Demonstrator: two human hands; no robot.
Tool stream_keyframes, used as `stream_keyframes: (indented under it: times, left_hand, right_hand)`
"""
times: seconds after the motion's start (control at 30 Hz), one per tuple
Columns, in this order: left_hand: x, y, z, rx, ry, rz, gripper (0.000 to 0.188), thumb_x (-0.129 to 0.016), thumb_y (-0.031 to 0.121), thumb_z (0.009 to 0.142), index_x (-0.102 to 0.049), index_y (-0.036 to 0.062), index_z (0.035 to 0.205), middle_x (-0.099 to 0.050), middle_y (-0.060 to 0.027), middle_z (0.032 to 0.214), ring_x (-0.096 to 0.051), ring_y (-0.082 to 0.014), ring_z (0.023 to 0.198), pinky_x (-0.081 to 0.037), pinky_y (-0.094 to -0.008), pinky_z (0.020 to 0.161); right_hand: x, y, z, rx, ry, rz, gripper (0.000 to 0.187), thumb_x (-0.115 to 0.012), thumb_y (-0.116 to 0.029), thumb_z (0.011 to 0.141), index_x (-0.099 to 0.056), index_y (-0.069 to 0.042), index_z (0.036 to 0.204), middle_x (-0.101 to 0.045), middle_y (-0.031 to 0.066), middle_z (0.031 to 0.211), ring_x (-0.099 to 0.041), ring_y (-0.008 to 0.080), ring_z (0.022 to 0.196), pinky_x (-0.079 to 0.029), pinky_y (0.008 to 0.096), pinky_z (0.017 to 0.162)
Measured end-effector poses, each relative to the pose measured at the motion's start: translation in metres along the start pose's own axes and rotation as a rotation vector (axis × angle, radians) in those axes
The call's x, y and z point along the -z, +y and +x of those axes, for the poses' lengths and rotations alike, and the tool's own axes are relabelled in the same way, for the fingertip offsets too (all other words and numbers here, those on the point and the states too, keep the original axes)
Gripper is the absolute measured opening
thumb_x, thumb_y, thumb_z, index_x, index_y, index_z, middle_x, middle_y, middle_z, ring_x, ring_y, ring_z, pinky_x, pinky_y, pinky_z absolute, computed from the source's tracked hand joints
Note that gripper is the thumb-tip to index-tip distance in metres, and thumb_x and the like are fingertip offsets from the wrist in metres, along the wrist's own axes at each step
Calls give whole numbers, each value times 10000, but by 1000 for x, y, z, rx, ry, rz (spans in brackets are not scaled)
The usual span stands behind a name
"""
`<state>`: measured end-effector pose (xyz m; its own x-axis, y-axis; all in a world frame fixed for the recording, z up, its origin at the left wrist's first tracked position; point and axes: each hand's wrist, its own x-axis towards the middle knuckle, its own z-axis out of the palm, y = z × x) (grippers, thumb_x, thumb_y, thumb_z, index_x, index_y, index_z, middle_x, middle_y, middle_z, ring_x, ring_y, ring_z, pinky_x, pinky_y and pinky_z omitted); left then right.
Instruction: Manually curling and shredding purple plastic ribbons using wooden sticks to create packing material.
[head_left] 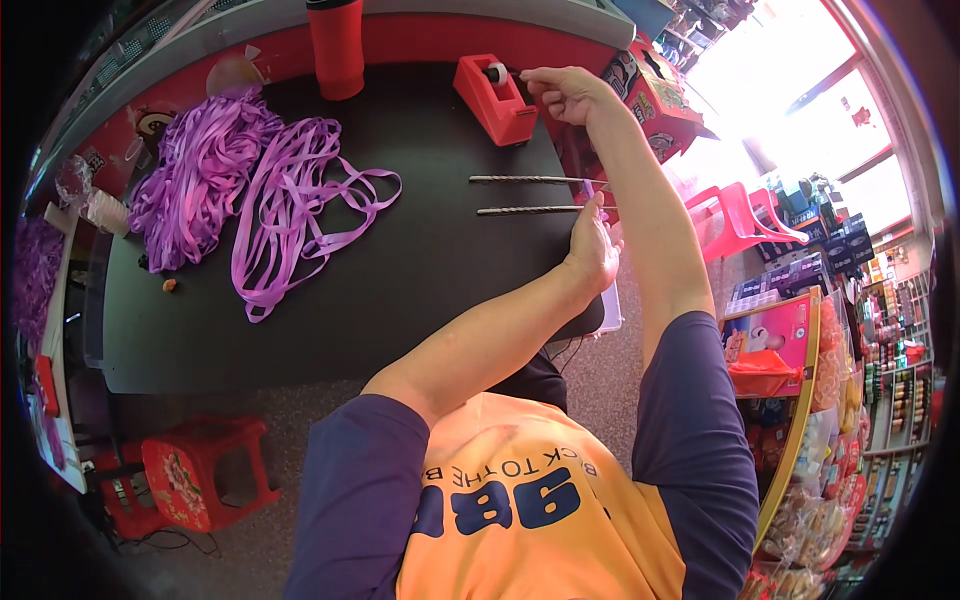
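a short piece of purple ribbon shows at the two metal rods, just beyond the right edge of the surface. it is a narrow, smooth, lilac-purple band, and most of it is hidden by the left hand. the rods are slim, silvery grey and spirally grooved; they run nearly parallel, a narrow gap between them, their left ends over the surface and their other ends past its right edge.

the left hand is beside the nearer rod, fingers bent and pointing away from the body, the fingertips at the ribbon; whether they grip it cannot be told. the right hand is off the far right corner, thumb and forefinger brought together at the end of the red tape dispenser, the other fingers curled; anything pinched between them is too small to tell. the dispenser carries a pale roll of tape and sits at that corner.

more ribbon of the same purple lies toward the far left corner: a dense, tangled heap close to the left edge and, just beside it, a looser bundle whose glossy flat loops spread toward the middle. a red tumbler stands upright at the far edge, and a small orange-brown object lies near the left edge.
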<state>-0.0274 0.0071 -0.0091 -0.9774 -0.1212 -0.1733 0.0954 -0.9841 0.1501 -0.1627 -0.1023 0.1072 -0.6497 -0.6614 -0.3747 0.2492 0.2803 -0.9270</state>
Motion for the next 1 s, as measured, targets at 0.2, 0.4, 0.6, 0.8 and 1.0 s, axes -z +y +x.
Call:
stream_keyframes:
  times: [0.2,0.4,0.6,0.8,1.0]
  left_hand:
    - [-7,1,-4,24,136,-18,621,-420,447,909,-247,130,1414,-48,-38,1531,-29,-231,1398,1,-442,1118]
    - [-6,3,-6,18,87,20,505,-406,415,920,-355,127,1333,-233,-54,1470,-160,-224,1363,-65,-439,1113]
    - [-7,5,-7,-23,-14,-14,303,-372,326,935,-491,129,1131,-523,-42,1178,-473,-191,1136,-333,-381,999]
    - [-7,7,-10,42,-133,-105,297,-361,310,933,-526,98,1063,-596,-60,1019,-573,-216,968,-438,-381,888]
    - [3,1,-2,7,-191,-73,327,-359,323,937,-529,86,1083,-599,-72,1037,-572,-221,985,-441,-371,890]
  right_hand:
    - [13,13,-30,-74,-93,27,141,-720,-151,782,-633,-49,825,-581,-25,695,-385,11,509,-269,167,447]
    - [22,44,-31,-98,-99,179,146,-717,-156,787,-651,-49,861,-592,-12,710,-414,16,532,-310,170,474]
    - [15,61,-22,3,-37,91,184,-746,-173,758,-661,-28,831,-594,-3,709,-404,28,521,-308,174,468]
    - [13,70,-17,225,81,-136,163,-721,-163,763,-679,-6,769,-611,27,691,-431,41,523,-312,192,447]
    - [8,80,-14,717,519,-1070,207,-704,-235,748,-713,-28,760,-637,49,651,-558,88,597,-422,243,516]
